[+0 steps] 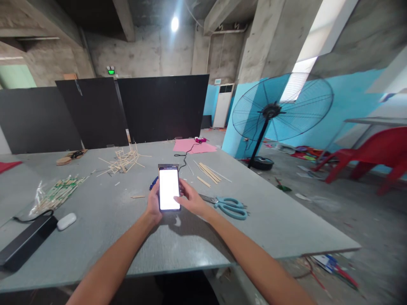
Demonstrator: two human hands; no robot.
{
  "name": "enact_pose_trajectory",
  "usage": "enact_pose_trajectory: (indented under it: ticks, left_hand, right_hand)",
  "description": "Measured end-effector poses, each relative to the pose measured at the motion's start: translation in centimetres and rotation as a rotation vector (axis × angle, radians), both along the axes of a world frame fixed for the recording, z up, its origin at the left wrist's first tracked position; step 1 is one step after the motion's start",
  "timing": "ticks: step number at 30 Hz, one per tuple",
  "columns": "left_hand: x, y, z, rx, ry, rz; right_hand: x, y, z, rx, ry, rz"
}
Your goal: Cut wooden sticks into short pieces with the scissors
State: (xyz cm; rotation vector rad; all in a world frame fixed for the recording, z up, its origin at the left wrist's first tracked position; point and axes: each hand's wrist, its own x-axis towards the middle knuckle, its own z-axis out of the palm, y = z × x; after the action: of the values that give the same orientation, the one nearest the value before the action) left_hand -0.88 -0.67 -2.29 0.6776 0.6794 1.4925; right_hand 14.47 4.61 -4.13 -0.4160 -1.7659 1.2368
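Observation:
A phone [169, 188] with a bright white screen is held upright above the grey table, near its front edge. My left hand [154, 205] is closed round the phone's left side. On the right side, my right hand [192, 201] grips the edge, its thumb lying over the lower right of the screen. Blue-handled scissors [232, 207] lie just right of my right hand, their blades partly hidden by it. A dark blue object [154, 183] shows behind the phone's left edge, mostly hidden.
Thin sticks [208, 173] lie beyond the scissors. A tangled stick structure [124, 161] stands at the back left, near a bag of sticks [62, 190]. A black case [28, 241] and white earbud case [66, 221] lie left. A large fan [270, 111] stands right.

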Motion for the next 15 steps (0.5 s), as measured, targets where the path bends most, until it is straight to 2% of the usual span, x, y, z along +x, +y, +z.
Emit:
enact_pose_trajectory:
  ticks: [7,10,13,15]
  left_hand:
    - [-0.28,0.30,-0.39,-0.024,0.028,-0.009]
    - [-0.20,0.44,-0.65,-0.067,-0.019,-0.012]
    - [-0.08,0.11,-0.83,-0.100,-0.068,-0.120]
    - [-0.27,-0.48,-0.95,-0.137,-0.071,-0.161]
  right_hand:
    - [-0.11,-0.17,-0.24,0.066,-0.060,-0.070]
    - [-0.18,-0.13,-0.35,-0.037,0.001,-0.041]
    - [-0.30,-0.27,-0.26,-0.194,0.020,-0.038]
    - [-0.52,-0.54,-0.22,-0.232,0.030,-0.075]
